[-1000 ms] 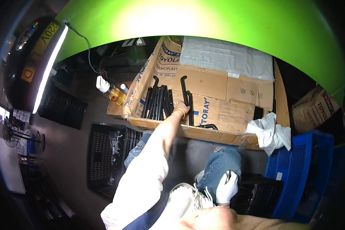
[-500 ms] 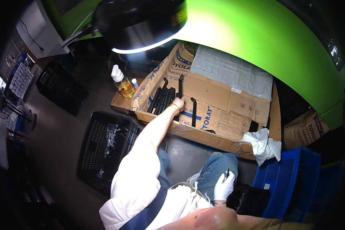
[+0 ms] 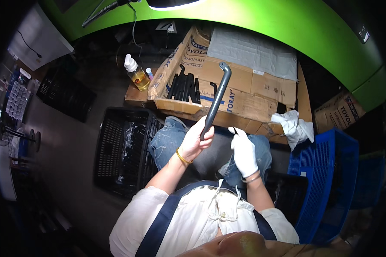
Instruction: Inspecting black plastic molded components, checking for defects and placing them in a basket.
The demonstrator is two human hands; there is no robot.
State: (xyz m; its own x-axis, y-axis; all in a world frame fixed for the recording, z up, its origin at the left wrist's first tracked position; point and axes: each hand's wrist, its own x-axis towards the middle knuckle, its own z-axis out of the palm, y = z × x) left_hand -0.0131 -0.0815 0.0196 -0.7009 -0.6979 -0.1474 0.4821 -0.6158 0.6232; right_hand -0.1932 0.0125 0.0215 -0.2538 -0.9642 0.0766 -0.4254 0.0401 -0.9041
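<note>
My bare left hand [image 3: 196,143], with a gold-coloured bangle on the wrist, is closed round the lower end of a long black plastic handle [image 3: 217,100]. The handle slants upward, and its far end bends over and has a hole. My right hand [image 3: 244,154], in a white glove, is beside it with fingers closed on a small thin dark tool whose tip barely shows; its kind I cannot make out. Several similar black handles [image 3: 185,88] lie side by side in the left of the cardboard tray [image 3: 261,122], and another lies partly hidden behind the held handle.
A spray bottle [image 3: 137,75] of yellow liquid stands left of the tray. A white cloth [image 3: 294,128] hangs over its right corner. A black crate [image 3: 109,150] is at my left, blue crates [image 3: 313,171] at my right. A lamp [image 3: 173,3] hangs above.
My left hand has drawn back from the tray, bringing one black handle up in front of me. My right hand has risen from my knee toward it. The view has shifted.
</note>
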